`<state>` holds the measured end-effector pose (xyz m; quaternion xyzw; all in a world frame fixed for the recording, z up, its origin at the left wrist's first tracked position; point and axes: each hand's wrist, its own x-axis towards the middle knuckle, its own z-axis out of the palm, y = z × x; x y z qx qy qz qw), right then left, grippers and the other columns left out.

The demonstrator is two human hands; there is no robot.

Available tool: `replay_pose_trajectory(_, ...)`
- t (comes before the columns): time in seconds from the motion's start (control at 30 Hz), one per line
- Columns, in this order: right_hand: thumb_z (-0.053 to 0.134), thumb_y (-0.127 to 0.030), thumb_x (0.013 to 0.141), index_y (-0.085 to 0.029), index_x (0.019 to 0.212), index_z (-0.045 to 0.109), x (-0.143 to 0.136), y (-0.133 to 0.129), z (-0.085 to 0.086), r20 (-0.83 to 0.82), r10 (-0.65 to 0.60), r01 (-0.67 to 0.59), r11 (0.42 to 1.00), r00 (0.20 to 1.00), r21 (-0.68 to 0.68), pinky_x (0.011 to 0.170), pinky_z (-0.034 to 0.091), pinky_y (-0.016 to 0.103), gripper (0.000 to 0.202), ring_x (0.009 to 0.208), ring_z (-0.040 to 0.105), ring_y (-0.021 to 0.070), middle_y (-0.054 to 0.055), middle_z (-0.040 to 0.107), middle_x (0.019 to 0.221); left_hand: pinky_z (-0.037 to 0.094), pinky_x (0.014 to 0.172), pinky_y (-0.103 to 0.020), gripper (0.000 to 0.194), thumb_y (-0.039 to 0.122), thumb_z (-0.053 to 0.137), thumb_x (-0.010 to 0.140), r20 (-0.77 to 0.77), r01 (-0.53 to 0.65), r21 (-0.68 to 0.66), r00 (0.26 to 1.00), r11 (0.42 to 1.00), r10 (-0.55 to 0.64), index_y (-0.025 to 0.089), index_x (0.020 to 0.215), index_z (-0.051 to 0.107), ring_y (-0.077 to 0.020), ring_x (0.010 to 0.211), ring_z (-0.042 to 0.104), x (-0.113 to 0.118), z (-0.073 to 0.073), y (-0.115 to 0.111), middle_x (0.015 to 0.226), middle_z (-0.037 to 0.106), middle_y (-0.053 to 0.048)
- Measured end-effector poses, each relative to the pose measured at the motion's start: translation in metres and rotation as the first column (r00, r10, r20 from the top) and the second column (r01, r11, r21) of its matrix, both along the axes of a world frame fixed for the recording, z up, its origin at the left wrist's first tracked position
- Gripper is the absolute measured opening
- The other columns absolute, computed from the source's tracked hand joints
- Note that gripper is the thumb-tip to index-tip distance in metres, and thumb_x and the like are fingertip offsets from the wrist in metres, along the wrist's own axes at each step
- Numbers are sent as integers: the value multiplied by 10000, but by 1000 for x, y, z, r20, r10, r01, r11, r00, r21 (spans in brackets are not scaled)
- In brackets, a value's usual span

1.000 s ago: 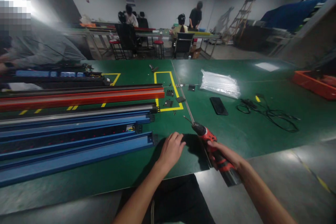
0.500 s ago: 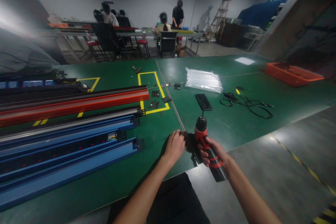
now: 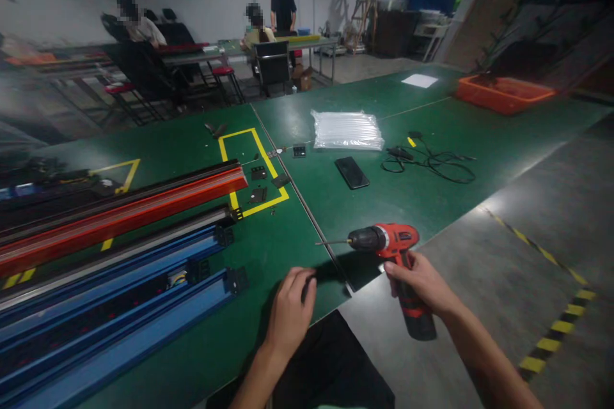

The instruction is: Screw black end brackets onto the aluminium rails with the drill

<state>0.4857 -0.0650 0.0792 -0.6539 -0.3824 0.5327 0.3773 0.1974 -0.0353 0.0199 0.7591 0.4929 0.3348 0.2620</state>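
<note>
My right hand (image 3: pixel 422 281) is wrapped round the handle of a red and black cordless drill (image 3: pixel 400 239). The drill lies level in the air near the table's front edge, its long thin bit (image 3: pixel 330 243) pointing left. Left of it, my left hand (image 3: pixel 291 307) is closed low over the green table (image 3: pixel 268 249), thumb against curled fingers. Something small and dark shows between them, too hidden to name. Nearest to this hand are the black-capped ends of blue metal profiles (image 3: pixel 192 300).
Orange (image 3: pixel 192 195) and grey profiles lie at left. Small black plates (image 3: pixel 259 194) sit about a yellow taped rectangle. Farther back are a phone (image 3: pixel 352 172), a clear-wrapped pack (image 3: pixel 348 130), a black cable (image 3: pixel 446 166) and an orange bin (image 3: pixel 506 92). Several people work at a far table.
The drill has swung from pointing away from me to pointing left. My left hand has come back towards me and left, apart from the drill. The head view has shifted rightward.
</note>
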Motion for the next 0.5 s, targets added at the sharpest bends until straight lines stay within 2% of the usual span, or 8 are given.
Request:
replay_pose_trajectory(0.1, 825, -583, 700, -209, 813, 571, 17, -17, 11, 225, -144, 158, 986, 964, -46, 518, 470, 293, 466, 548, 636, 182, 8, 655, 623, 588, 901, -332, 217, 262, 476, 1041, 10, 48, -70, 999, 996, -48, 248, 1133, 673, -183, 1003, 701, 3, 3, -27, 1084, 699, -52)
replay_pose_trajectory(0.23, 793, -636, 672, -211, 757, 594, 24, -29, 6, 449, -247, 303, 951, 859, -56, 500, 455, 323, 477, 533, 621, 210, 26, 651, 608, 581, 890, -315, 228, 240, 463, 1044, 24, 139, -106, 990, 985, -137, 261, 1152, 662, -173, 995, 695, 18, 6, -47, 1082, 699, -42)
replay_pose_trajectory(0.3, 773, -665, 670, -209, 734, 619, 24, -34, 1, 596, -245, 315, 949, 764, -14, 511, 441, 330, 485, 558, 634, 233, 42, 659, 612, 583, 873, -314, 229, 229, 459, 1043, 18, 178, -107, 984, 978, -177, 258, 1151, 659, -175, 975, 695, 24, 8, -52, 1067, 700, -44)
replay_pose_trajectory(0.4, 746, -686, 688, -206, 744, 670, 19, -41, -2, 761, -207, 267, 963, 615, 47, 546, 430, 334, 489, 639, 683, 278, 74, 699, 663, 586, 845, -319, 223, 218, 459, 1039, -3, 205, -98, 978, 974, -207, 251, 1134, 659, -182, 943, 698, 26, 10, -54, 1035, 704, -44)
replay_pose_trajectory(0.5, 721, -667, 716, -205, 822, 718, 8, -43, 5, 808, -149, 211, 977, 570, 31, 575, 438, 337, 475, 718, 725, 318, 95, 748, 736, 587, 843, -317, 224, 216, 462, 1040, -16, 215, -89, 976, 973, -217, 251, 1143, 658, -180, 941, 702, 21, 12, -54, 1036, 708, -41)
